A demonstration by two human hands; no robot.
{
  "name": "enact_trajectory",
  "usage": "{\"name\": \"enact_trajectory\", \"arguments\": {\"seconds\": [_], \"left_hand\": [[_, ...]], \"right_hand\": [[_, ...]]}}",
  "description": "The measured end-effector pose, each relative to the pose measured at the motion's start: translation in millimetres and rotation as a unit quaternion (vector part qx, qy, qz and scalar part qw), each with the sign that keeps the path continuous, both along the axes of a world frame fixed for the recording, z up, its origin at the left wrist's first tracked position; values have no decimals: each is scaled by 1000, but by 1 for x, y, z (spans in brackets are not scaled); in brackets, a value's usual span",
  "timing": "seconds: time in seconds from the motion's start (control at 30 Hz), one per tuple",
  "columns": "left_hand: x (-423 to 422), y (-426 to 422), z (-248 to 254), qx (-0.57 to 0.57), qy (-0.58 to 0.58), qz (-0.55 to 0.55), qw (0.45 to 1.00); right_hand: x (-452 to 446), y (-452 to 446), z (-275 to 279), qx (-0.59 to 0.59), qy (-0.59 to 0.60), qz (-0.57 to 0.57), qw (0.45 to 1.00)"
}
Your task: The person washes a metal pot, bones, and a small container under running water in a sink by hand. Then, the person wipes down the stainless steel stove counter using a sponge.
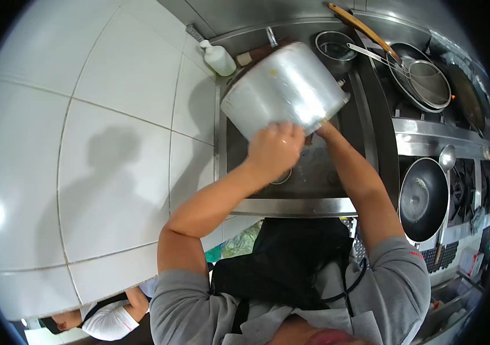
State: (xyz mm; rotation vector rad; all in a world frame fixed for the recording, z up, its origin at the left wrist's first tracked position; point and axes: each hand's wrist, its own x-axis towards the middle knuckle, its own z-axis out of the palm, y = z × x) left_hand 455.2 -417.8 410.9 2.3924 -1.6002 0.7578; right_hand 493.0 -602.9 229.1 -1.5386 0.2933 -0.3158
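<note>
A large, dented aluminium stockpot (pixel 288 83) is tipped over in the metal sink (pixel 348 167), its shiny side turned toward me. My left hand (pixel 276 148) is closed against the pot's near lower side, with the fingers curled and the knuckles up. Whether it grips a rim or handle there is hard to make out. At the pot's lower right edge, my right hand (pixel 325 131) reaches in under the metal. Its fingers are hidden by the pot. Below the hands, part of a round metal ring (pixel 281 176) shows on the sink floor.
A white pump bottle (pixel 219 58) stands at the back left by the tiled wall. A small pot (pixel 335 46) sits behind the stockpot. On the right stove are a mesh strainer (pixel 429 83), a black wok (pixel 423 198) and a ladle (pixel 447 156). Another person (pixel 112 316) is at lower left.
</note>
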Motion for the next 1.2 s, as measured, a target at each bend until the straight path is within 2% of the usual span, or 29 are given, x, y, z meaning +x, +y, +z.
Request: {"name": "enact_trajectory", "arguments": {"seconds": [0.03, 0.07, 0.1, 0.13, 0.17, 0.2, 0.23, 0.3, 0.37, 0.4, 0.43, 0.5, 0.57, 0.67, 0.73, 0.77, 0.83, 0.87, 0.9, 0.97, 1.0, 1.07, 1.1, 1.13, 1.17, 1.2], "left_hand": [[16, 1, -6, -39, 62, 16, 997], [34, 1, -9, -76, 124, 32, 989], [60, 6, -24, -69, 204, 63, 974], [86, 11, -40, -59, 283, 93, 953], [100, 10, -50, -140, 397, 91, 902], [130, 18, -95, -127, 448, 114, 878], [149, 24, -135, -120, 456, 107, 875], [170, 29, -203, -165, 543, 131, 813], [167, 28, -246, -191, 662, 161, 707], [167, 25, -265, -176, 697, 191, 668], [166, 21, -284, -169, 707, 188, 661], [161, 15, -315, -202, 753, 220, 587], [166, 8, -342, -187, 769, 224, 569], [178, -2, -374, -172, 765, 241, 571], [177, -4, -390, -96, 770, 245, 581], [175, -5, -397, -94, 773, 247, 576], [166, -3, -410, -29, 812, 227, 537], [159, -2, -410, -45, 850, 197, 487], [156, 1, -407, -49, 850, 201, 484], [149, 11, -392, 72, 820, 216, 526], [145, 18, -390, 86, 816, 215, 530], [137, 37, -391, 44, 797, 241, 552], [134, 44, -391, 5, 778, 258, 572], [131, 46, -367, -17, 782, 267, 564], [128, 51, -352, -22, 780, 272, 564], [124, 57, -342, -52, 773, 263, 575]], "right_hand": [[-6, -6, -12, 8, 34, 4, 999], [-7, -20, -47, 90, 80, 36, 992], [-21, -24, -52, 32, 115, -2, 993], [-33, -37, -67, -12, 170, 12, 985], [-43, -49, -80, -56, 224, 28, 973], [-54, -50, -80, -52, 235, 21, 970], [-65, -54, -73, -66, 257, 32, 964], [-79, -58, -63, -79, 292, 36, 953], [-81, -61, -61, -148, 365, 23, 919], [-82, -65, -72, -145, 377, 17, 915], [-79, -70, -83, -167, 400, 17, 901], [-77, -70, -87, -186, 435, 18, 881], [-69, -74, -90, -220, 476, 12, 851], [-57, -77, -103, -190, 488, -10, 852], [-54, -77, -116, -193, 500, -3, 844], [-53, -78, -122, -199, 505, 3, 840], [-53, -78, -133, -209, 527, 25, 823], [-53, -77, -135, -220, 542, 44, 810], [-54, -74, -136, -222, 542, 49, 809], [-57, -65, -134, -335, 498, 46, 799], [-49, -59, -117, -338, 491, 51, 801], [-37, -50, -85, -147, 555, 94, 813], [-37, -53, -111, -151, 551, 98, 815], [-41, -58, -163, -220, 485, 169, 829], [-42, -60, -192, -284, 412, 239, 832], [-32, -51, -167, -285, 408, 246, 832]]}}
